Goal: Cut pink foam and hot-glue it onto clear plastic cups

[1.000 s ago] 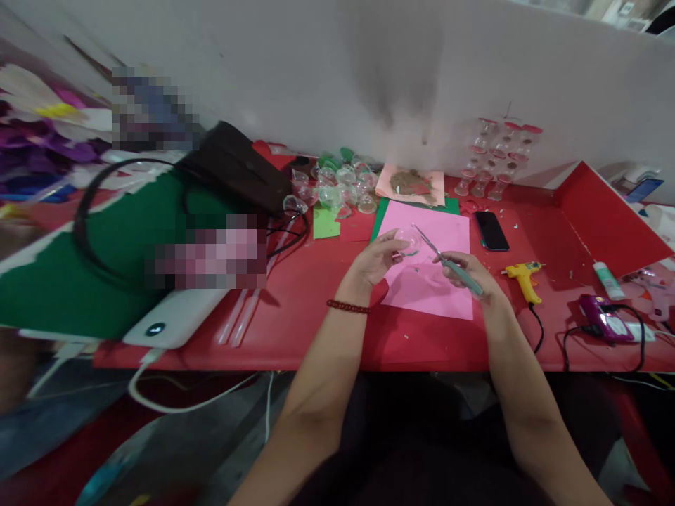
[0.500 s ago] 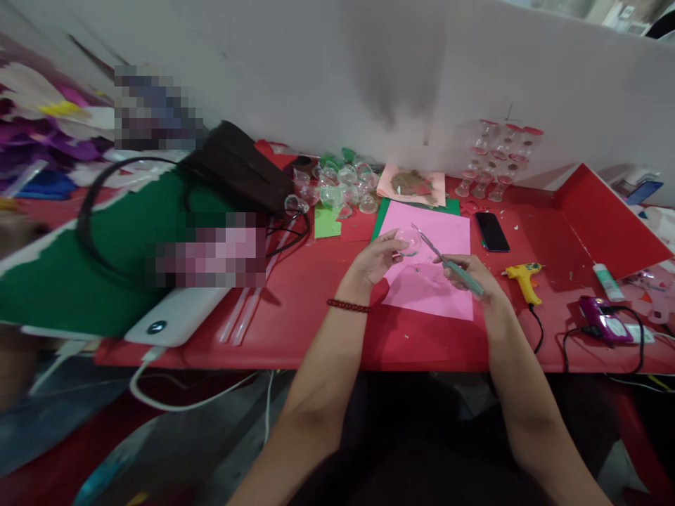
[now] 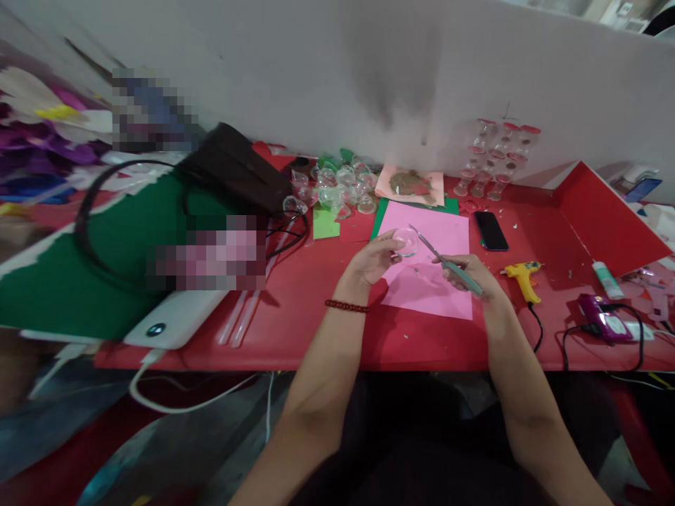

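Note:
My left hand (image 3: 377, 256) pinches a small clear round plastic cup piece (image 3: 407, 244) by its left side, with the thumb and fingers closed on the rim. In my right hand (image 3: 469, 273) is a green-handled cutting tool (image 3: 460, 275) with a thin metal blade, its tip pointing up and left. That tip lies close to the right edge of the cup piece; I cannot tell whether they touch. Below both hands is a pink sheet of paper (image 3: 448, 299), with small clear scraps on it.
Several clear plastic cups (image 3: 345, 186) are heaped at the back. Behind the right side hang small hourglass shapes (image 3: 498, 151). To the right are a phone (image 3: 491, 230), a yellow glue gun (image 3: 523, 277) and a purple device (image 3: 604, 320). A white power bank (image 3: 176, 323) sits left.
The cup piece has tilted slightly in my left hand. Both hands keep nearly the same place; the whole view shifts a little.

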Action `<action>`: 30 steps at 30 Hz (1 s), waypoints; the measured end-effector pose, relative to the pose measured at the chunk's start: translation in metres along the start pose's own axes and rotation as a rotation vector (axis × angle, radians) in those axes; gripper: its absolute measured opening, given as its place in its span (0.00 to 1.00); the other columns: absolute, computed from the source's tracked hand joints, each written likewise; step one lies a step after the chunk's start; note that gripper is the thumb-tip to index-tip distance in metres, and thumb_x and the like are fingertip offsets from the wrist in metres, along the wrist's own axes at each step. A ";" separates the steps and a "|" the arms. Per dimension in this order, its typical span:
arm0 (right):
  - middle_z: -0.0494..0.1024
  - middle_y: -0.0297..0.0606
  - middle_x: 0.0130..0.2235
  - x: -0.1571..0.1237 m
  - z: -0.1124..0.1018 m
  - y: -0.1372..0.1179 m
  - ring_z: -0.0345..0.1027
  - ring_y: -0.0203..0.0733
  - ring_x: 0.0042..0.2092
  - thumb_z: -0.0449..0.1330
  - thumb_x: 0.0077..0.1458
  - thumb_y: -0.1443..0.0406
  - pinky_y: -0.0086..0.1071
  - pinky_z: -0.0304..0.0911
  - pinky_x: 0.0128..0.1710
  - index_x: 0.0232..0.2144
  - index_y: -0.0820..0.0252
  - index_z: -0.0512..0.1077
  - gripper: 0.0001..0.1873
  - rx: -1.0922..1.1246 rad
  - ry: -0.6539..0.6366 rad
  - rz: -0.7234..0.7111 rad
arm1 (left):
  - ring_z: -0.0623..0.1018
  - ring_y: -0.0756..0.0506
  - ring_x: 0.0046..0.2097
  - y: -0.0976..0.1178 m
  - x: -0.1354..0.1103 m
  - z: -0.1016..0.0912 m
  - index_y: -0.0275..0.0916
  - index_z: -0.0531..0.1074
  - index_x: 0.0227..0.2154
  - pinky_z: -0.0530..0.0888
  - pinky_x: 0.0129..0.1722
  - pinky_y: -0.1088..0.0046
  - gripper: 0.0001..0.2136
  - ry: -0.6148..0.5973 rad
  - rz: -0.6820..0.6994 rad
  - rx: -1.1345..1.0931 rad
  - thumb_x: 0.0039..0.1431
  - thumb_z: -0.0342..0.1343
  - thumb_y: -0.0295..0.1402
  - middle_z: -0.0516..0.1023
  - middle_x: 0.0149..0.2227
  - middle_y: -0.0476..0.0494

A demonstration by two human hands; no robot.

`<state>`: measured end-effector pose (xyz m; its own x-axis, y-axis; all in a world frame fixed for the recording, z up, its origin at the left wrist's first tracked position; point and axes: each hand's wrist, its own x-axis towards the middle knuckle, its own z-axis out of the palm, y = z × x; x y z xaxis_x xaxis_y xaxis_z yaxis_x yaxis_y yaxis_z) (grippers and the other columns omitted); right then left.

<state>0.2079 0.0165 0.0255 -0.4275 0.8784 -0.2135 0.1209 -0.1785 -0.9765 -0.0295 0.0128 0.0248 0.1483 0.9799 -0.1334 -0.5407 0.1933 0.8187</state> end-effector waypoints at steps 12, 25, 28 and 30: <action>0.61 0.24 0.21 0.001 -0.006 0.004 0.46 0.25 0.20 0.74 0.41 0.54 0.27 0.38 0.19 0.43 0.64 0.79 0.28 -0.012 -0.060 -0.077 | 0.72 0.53 0.30 0.001 -0.003 0.001 0.39 0.78 0.30 0.68 0.30 0.78 0.13 -0.046 -0.003 0.010 0.36 0.67 0.27 0.75 0.28 0.52; 0.68 0.29 0.26 0.012 -0.002 0.009 0.55 0.32 0.24 0.70 0.42 0.47 0.30 0.52 0.25 0.39 0.58 0.77 0.27 -0.271 0.293 -0.126 | 0.75 0.51 0.34 -0.007 -0.002 0.007 0.39 0.75 0.29 0.67 0.34 0.75 0.15 -0.084 -0.001 0.070 0.35 0.70 0.27 0.76 0.30 0.52; 0.76 0.38 0.34 0.015 -0.001 0.016 0.67 0.42 0.34 0.68 0.48 0.54 0.33 0.60 0.34 0.41 0.57 0.78 0.19 -0.738 0.480 -0.146 | 0.78 0.50 0.37 -0.009 -0.001 0.009 0.39 0.75 0.32 0.69 0.36 0.76 0.17 -0.065 0.036 0.049 0.35 0.70 0.25 0.78 0.33 0.51; 0.78 0.45 0.41 0.015 0.000 0.021 0.71 0.47 0.40 0.64 0.53 0.60 0.35 0.61 0.37 0.47 0.58 0.77 0.19 -1.011 0.514 -0.096 | 0.78 0.50 0.37 -0.012 0.000 0.010 0.39 0.74 0.34 0.70 0.37 0.76 0.19 -0.045 0.042 0.035 0.35 0.70 0.24 0.79 0.34 0.51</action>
<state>0.2044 0.0255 0.0016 -0.0844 0.9885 0.1255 0.8742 0.1339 -0.4668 -0.0150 0.0105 0.0207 0.1637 0.9838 -0.0738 -0.5179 0.1493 0.8423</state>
